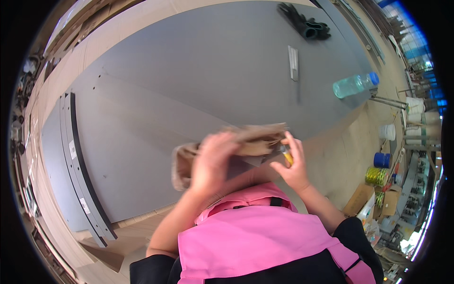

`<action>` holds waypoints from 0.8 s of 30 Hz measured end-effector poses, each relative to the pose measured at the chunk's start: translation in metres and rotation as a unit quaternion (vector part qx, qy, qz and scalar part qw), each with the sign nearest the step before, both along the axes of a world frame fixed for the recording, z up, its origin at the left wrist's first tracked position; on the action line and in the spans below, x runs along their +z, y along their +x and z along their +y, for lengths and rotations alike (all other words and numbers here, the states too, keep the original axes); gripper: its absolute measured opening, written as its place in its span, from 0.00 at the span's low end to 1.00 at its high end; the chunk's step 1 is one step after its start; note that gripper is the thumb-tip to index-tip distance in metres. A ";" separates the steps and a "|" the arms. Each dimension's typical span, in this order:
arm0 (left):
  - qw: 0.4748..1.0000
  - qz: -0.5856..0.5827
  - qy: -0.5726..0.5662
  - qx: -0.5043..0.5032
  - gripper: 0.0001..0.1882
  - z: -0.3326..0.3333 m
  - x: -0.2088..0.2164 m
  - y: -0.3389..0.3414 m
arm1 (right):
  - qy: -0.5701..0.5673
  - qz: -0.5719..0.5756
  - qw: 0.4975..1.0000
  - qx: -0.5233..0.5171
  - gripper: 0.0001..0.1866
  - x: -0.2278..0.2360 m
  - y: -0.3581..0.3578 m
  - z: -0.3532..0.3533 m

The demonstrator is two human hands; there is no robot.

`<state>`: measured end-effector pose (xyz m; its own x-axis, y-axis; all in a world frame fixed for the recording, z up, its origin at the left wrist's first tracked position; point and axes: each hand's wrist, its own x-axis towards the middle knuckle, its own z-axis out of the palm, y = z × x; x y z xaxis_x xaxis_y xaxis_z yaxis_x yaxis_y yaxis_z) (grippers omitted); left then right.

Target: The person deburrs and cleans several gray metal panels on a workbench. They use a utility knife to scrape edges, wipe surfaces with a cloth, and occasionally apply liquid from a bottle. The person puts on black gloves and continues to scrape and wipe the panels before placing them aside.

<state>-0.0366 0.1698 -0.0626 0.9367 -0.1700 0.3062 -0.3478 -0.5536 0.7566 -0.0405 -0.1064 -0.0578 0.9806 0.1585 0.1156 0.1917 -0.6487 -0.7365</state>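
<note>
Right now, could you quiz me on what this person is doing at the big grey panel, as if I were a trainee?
1. True or false: the clear plastic bottle stands upright.
2. What does the left hand grip? A) the brown cardboard piece B) a hammer C) a paint can
3. Which hand pinches the small yellow object?

Key:
1. False; it lies on its side on the grey panel.
2. A.
3. The right hand.
</note>
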 end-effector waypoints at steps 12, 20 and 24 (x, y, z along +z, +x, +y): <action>0.959 0.075 -0.094 -0.258 0.24 -0.085 -0.008 -0.052 | 0.312 0.106 0.920 -0.211 0.31 -0.002 -0.040 -0.052; 0.889 0.178 -0.339 0.252 0.21 0.033 0.054 -0.067 | 0.135 -0.043 0.990 0.002 0.27 0.022 0.052 -0.011; 0.761 0.016 -0.522 0.386 0.26 0.086 0.074 -0.032 | 0.141 0.082 0.985 0.051 0.23 0.037 0.109 0.049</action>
<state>-0.0688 0.2557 0.0111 0.6440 0.7545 -0.1267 -0.1968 0.3234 0.9256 0.0682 -0.0571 -0.0205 0.9702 0.2422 0.0100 0.1084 -0.3965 -0.9116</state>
